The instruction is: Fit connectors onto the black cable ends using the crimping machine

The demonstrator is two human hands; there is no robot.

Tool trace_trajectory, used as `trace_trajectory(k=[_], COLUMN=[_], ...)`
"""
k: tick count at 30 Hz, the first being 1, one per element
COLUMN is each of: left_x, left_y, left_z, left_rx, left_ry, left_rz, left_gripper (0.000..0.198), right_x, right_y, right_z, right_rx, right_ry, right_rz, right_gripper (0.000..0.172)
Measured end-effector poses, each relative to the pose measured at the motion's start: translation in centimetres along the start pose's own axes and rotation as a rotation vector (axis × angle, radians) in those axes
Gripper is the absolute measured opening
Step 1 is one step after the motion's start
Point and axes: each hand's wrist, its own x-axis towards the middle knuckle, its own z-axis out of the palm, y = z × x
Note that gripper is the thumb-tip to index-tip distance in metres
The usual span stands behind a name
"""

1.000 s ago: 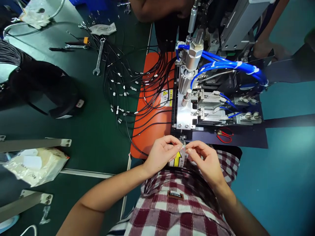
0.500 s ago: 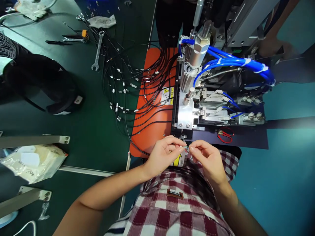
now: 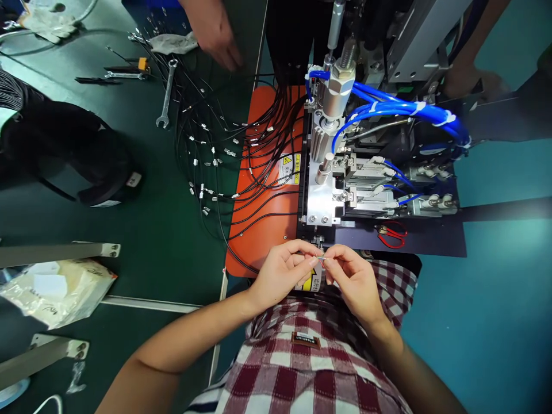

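Observation:
My left hand (image 3: 287,267) pinches thin wires (image 3: 321,258) between thumb and fingertips. Close beside it, my right hand (image 3: 353,282) is closed in a pinch on the same fine strands, which look pale with a bit of red. The fingertips hide most of them. Just below the fingertips is a white label with a yellow warning mark (image 3: 309,283). Beyond the hands stands a metal machine assembly (image 3: 321,201) with cylinders and blue air tubes (image 3: 414,109), beside an orange panel (image 3: 254,247).
Black cables (image 3: 207,115) with white tags spread over the green table at left. A wrench (image 3: 167,95), a black bag (image 3: 69,149) and a plastic packet (image 3: 60,290) lie there. Red-handled scissors (image 3: 391,236) rest at right. Another person's hand (image 3: 213,34) reaches in at top.
Another person's hand has come into view over the table at the top. My hands stay together on the wires, with the fingertips slightly closer. The view has shifted slightly.

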Motion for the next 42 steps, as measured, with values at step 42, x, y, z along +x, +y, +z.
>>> trace_trajectory(k=[42], left_x=[-0.11], left_y=[-0.17], left_z=[0.11], left_rx=[0.05], left_ry=[0.021], left_rz=[-0.032], left_gripper=[0.029], right_x=[-0.42], right_y=[0.68], right_z=[0.6], right_rx=[-0.09], right_ry=[0.12], right_rz=[-0.127], right_gripper=[0.005])
